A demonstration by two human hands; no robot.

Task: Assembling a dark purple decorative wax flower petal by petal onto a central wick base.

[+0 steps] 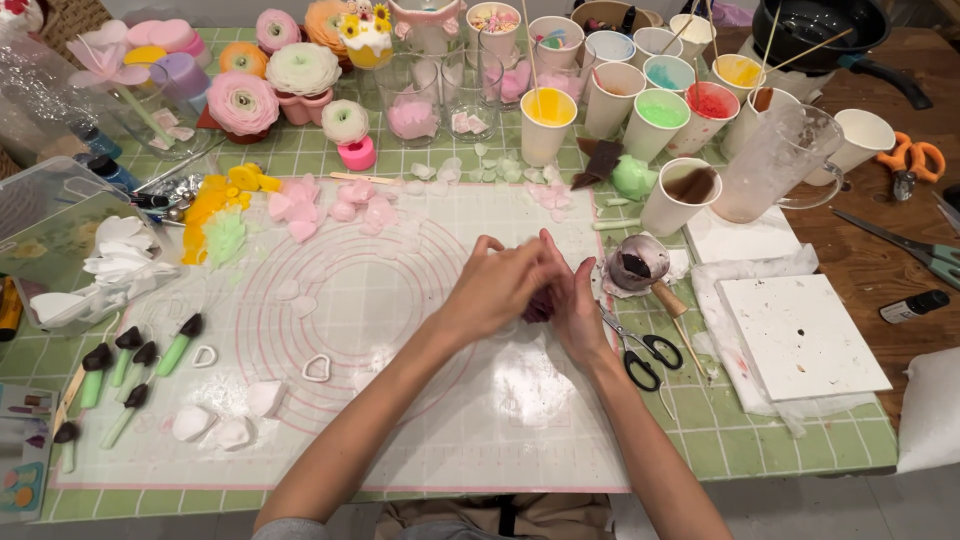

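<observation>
1. The left hand (495, 285) and right hand (572, 300) meet together over the middle of a work mat (400, 400), which lies on the surface (780, 440).
2. Just right of the hands lie scissors (640, 350); further right sits a flat board (800, 335) on a cloth (740, 375).
3. Behind the hands stands a row of paper cups (640, 100), with a clear jug (775, 165) to their right.
4. Left of the hands lie petal pieces (330, 205); far left, a tray (60, 250).
5. Near the left edge of the mat, before the tray, lie sponge-tipped tools (130, 370).
6. Behind and left of the hands stand made flowers (265, 85).
</observation>
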